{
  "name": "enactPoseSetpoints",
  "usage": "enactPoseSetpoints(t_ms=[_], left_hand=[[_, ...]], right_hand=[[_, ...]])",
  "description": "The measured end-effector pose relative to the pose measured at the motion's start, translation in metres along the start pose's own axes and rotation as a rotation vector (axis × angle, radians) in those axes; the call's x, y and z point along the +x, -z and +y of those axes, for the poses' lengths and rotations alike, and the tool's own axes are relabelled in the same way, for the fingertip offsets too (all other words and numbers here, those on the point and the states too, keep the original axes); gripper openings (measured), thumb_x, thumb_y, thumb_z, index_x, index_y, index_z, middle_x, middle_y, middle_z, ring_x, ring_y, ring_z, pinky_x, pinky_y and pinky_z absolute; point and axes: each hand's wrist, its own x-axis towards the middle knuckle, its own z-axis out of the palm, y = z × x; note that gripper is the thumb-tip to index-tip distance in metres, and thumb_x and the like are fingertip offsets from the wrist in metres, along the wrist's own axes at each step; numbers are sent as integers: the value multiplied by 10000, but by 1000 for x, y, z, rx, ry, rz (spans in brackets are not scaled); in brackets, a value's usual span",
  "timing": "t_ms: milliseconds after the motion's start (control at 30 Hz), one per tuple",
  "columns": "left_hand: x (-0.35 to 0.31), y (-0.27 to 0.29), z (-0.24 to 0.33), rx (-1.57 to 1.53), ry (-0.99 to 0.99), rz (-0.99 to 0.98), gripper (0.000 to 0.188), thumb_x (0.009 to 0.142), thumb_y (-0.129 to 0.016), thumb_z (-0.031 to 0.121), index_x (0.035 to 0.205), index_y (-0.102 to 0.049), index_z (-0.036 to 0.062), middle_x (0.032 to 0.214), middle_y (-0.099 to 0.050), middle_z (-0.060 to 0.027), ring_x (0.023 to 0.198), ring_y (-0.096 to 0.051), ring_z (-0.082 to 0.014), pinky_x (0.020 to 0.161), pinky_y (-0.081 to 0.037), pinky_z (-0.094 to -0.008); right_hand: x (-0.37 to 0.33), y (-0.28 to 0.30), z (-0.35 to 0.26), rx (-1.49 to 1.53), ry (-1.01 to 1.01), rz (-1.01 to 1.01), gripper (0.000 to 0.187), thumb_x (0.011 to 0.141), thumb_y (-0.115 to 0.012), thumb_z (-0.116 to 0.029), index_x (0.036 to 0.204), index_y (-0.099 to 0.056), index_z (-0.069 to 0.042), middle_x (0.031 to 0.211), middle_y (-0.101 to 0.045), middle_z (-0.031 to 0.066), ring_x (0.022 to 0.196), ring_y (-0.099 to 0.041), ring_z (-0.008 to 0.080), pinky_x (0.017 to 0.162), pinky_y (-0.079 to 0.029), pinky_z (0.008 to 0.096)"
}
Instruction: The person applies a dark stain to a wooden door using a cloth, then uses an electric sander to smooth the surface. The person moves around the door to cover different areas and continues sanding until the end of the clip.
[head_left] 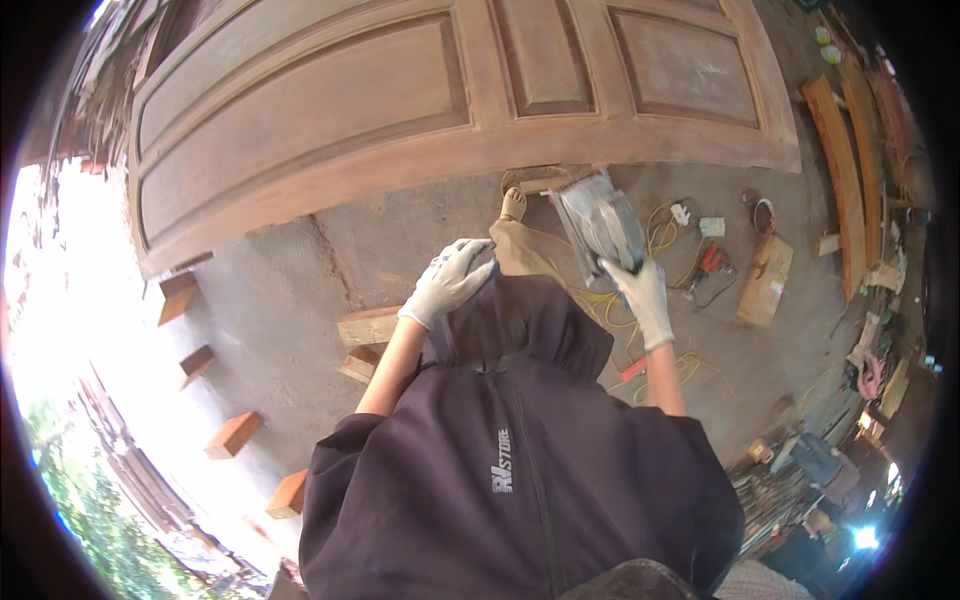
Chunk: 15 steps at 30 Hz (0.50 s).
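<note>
Dark jacket [520,450] nearest lens; right hand [642,295] grip closed on grey power sander [600,222], tool just above grip; left hand [450,280] flat on knee, empty; wooden door [400,110] beyond; judgement: mind yellow cord [660,235]

Light: I see daylight pouring in from the left edge, blown out to white there; the concrete floor [300,270] beside it is washed pale.
Glare: a small bright spot burns at the lower right rim.
Shade: my view of the right side is dim, clutter there hard to read.
Distortion: the wooden door [420,100] bows strongly; a black fisheye border rings the frame.
Focus: the centre reads fairly sharp; the power tool [600,222] looks slightly smeared, and the rim goes soft.
</note>
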Motion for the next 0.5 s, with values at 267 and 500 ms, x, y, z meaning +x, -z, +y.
enactPoseSetpoints(t_ms=[267, 500], left_hand=[[202, -13, 99, 17, -245, 420, 578, 835, -760, 334, 1301, -590, 37, 1229, -635, -170, 1153, -622, -324, 1006, -487, -405], [312, -42, 144, -318, -74, 72, 392, 788, -749, 344, 1090, -694, 100, 1120, -691, -161, 1084, -653, -341, 952, -506, -429]], right_hand=[[109, -18, -69, -162, -42, -118, 837, 825, -699, -570, 1396, -451, -10, 1136, -672, 287, 1082, -642, 437, 922, -505, 514], [148, -7, -61, 52, -209, 92, 789, 807, -769, -439, 1379, -484, 24, 1165, -661, 306, 1074, -647, 457, 907, -519, 492]])
